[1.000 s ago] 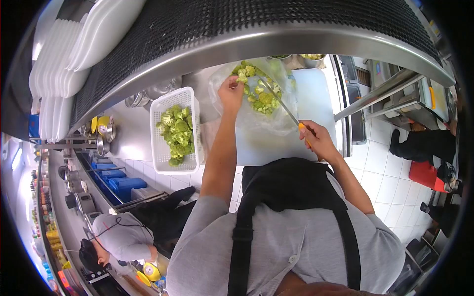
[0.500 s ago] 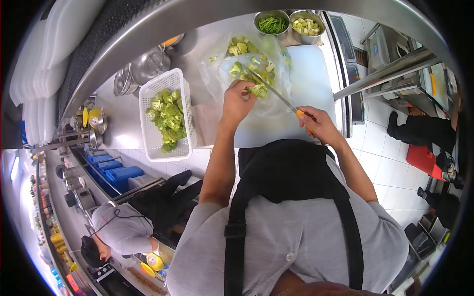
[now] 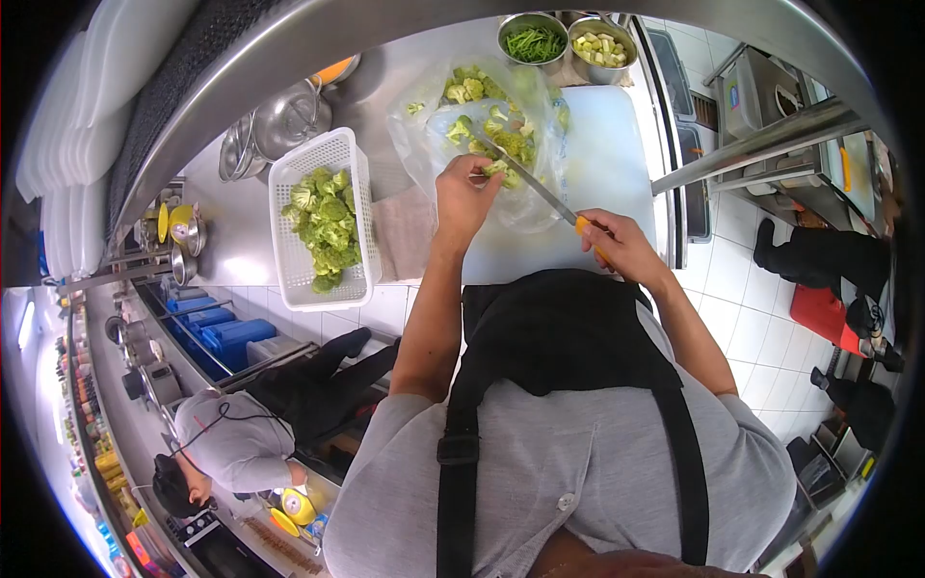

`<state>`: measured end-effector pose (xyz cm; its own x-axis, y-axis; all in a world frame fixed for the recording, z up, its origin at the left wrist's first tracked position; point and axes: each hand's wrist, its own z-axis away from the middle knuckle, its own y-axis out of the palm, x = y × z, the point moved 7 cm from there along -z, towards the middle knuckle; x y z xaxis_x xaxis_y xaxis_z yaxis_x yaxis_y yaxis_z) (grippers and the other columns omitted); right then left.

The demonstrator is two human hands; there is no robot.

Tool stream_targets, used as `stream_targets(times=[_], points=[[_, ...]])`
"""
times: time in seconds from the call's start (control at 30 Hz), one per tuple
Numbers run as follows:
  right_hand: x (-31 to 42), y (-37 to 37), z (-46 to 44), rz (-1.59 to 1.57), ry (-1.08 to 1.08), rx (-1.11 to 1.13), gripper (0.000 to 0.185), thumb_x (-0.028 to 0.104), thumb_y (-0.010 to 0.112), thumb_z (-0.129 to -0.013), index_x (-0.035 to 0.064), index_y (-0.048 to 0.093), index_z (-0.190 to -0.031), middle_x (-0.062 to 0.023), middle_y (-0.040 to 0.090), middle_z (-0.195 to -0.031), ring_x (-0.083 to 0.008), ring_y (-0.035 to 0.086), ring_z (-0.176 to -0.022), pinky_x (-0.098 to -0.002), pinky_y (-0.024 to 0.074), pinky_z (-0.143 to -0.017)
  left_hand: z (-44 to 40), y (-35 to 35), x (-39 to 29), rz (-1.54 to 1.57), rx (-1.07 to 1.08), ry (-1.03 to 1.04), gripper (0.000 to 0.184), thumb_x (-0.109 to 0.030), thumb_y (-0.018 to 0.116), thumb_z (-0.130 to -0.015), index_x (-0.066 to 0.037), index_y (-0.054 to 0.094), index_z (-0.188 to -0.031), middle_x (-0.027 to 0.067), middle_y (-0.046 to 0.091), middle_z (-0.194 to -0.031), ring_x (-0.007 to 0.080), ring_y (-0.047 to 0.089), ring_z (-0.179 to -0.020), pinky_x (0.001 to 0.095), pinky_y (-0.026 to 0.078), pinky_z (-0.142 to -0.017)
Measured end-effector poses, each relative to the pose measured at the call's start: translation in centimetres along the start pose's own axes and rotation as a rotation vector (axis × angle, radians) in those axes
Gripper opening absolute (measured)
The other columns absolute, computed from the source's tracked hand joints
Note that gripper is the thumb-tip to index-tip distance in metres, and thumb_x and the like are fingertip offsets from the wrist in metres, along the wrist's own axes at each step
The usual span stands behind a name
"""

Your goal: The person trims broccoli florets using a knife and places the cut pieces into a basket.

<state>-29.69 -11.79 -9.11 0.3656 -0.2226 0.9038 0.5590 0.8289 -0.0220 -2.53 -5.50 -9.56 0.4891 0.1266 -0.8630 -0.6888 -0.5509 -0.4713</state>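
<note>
My right hand [image 3: 624, 249] is wrapped round the orange handle of a knife [image 3: 540, 185], whose blade points up and left over the cutting board. My left hand [image 3: 466, 197] is closed in a pinch on a green broccoli floret [image 3: 502, 171], close beside the blade. Beyond both hands lies a clear plastic bag [image 3: 409, 144] with broccoli pieces [image 3: 469, 89] in and on it, partly covering the pale cutting board [image 3: 607, 144]. To the left, a white perforated basket [image 3: 281, 236] holds a heap of cut broccoli [image 3: 323, 222].
Metal bowls with green cut vegetables [image 3: 533, 44] and pale chunks [image 3: 598, 49] stand at the back. A brown cloth [image 3: 402, 236] lies beside the basket. A metal bar [image 3: 761, 146] runs along the right. A co-worker [image 3: 236, 438] is at the lower left.
Both hands and the knife stay almost in place, the blade still by the floret. The view shifts very slightly. The co-worker at the lower left has moved a little.
</note>
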Motion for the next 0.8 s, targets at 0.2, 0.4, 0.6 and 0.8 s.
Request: stream_targets(times=[0.2,0.4,0.6,0.8], points=[[1.0,1.0,-1.7,0.109,-0.022,-0.02,0.029,0.025,0.057,-0.106,0.0027,0.065,-0.123,-0.0042,0.063,-0.079,-0.0104,0.055,-0.058,-0.0277,0.045,-0.053,0.0,0.1,-0.3,-0.034,0.016,-0.006,0.021,0.0,0.082,-0.083,0.007,0.069,-0.098,0.0147,0.072,-0.098,0.0207,0.075,-0.082,0.0299,0.063,-0.073],[1.1,2.4,-5.0,0.153,-0.066,-0.012,0.027,0.025,0.055,-0.106,0.0019,0.065,-0.117,-0.006,0.063,-0.077,-0.0124,0.056,-0.056,-0.0307,0.0469,-0.053,0.4,0.1,-0.2,-0.006,-0.004,-0.004,0.018,0.0,0.08,-0.085,0.007,0.069,-0.098,0.0137,0.072,-0.1,0.021,0.074,-0.084,0.0302,0.063,-0.075],[0.7,1.8,-4.6,-0.071,-0.047,0.024,0.028,0.028,0.053,-0.108,0.0029,0.063,-0.117,-0.0036,0.062,-0.082,-0.0093,0.055,-0.056,-0.0268,0.0448,-0.05,0.9,-0.9,1.9,0.544,-0.127,-0.187,0.016,0.0,0.071,-0.092,0.004,0.066,-0.106,0.012,0.071,-0.103,0.0226,0.073,-0.092,0.0335,0.062,-0.086],[0.2,-0.1,-3.0,-0.162,-0.072,-0.057,0.032,0.027,0.051,-0.11,0.0011,0.06,-0.125,-0.0042,0.062,-0.085,-0.0091,0.054,-0.056,-0.0248,0.0428,-0.048,-4.6,-2.5,5.5,0.889,-0.191,-0.591,0.012,-0.011,0.06,-0.095,-0.003,0.068,-0.097,0.0113,0.071,-0.098,0.0255,0.071,-0.087,0.0407,0.059,-0.082]])
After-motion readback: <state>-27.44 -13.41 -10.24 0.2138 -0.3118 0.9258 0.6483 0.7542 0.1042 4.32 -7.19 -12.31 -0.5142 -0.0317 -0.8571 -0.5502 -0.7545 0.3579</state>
